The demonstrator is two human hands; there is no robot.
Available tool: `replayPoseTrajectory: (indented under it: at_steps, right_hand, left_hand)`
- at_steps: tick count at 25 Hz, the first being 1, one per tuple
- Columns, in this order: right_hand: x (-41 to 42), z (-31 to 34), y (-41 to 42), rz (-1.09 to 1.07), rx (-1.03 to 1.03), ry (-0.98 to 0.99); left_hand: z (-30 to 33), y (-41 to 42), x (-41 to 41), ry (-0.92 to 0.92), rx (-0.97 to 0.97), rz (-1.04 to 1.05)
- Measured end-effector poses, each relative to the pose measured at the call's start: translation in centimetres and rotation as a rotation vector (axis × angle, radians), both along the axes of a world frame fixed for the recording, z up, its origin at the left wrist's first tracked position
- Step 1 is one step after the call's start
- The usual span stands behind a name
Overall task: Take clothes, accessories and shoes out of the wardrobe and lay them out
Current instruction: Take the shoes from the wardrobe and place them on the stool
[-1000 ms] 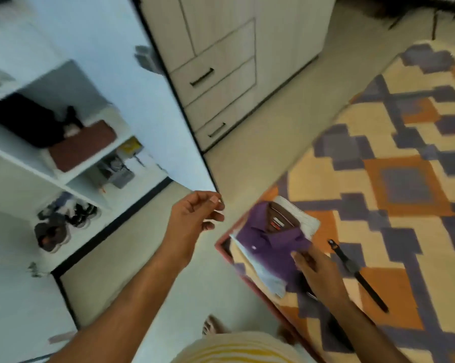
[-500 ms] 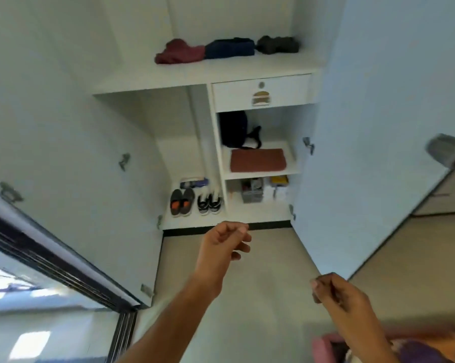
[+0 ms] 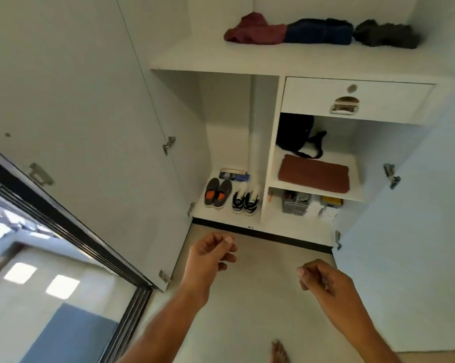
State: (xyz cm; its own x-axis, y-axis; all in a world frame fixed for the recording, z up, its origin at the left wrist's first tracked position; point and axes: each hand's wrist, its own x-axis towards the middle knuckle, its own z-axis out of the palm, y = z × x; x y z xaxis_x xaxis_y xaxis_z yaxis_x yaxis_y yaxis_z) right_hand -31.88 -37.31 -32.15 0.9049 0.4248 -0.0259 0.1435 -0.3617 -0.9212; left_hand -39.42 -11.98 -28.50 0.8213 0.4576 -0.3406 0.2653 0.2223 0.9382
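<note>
The white wardrobe (image 3: pixel 286 61) stands open in front of me. On its top shelf lie a maroon garment (image 3: pixel 255 31), a navy one (image 3: pixel 318 32) and a dark grey one (image 3: pixel 386 36). A black bag (image 3: pixel 295 133) and a folded brown cloth (image 3: pixel 314 176) sit on the middle right shelf. Grey shoes with orange insoles (image 3: pixel 217 192) and black-and-white sneakers (image 3: pixel 246 201) stand on the bottom left. My left hand (image 3: pixel 210 254) and my right hand (image 3: pixel 323 280) hang over the floor, loosely curled, holding nothing.
Both wardrobe doors are swung open, the left door (image 3: pixel 90 127) and the right door (image 3: pixel 417 231). A closed drawer (image 3: pixel 357 98) sits under the top shelf. A grey basket (image 3: pixel 295 203) and small boxes fill the bottom right shelf. A mirror or glass panel (image 3: pixel 37 284) stands at the left. My foot (image 3: pixel 280 352) shows below.
My view turned from the rug with the purple shirt and watch to the wardrobe. My right hand let go of the shirt and came up empty. I have moved closer.
</note>
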Motion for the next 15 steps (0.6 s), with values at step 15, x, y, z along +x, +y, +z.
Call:
replayPoseTrajectory:
  at_steps: [15]
  right_hand:
    - [17.5, -6.7, 18.0, 0.166, -0.030, 0.202]
  left_hand:
    - [-15.1, 18.8, 18.9, 0.561, 0.463, -0.186]
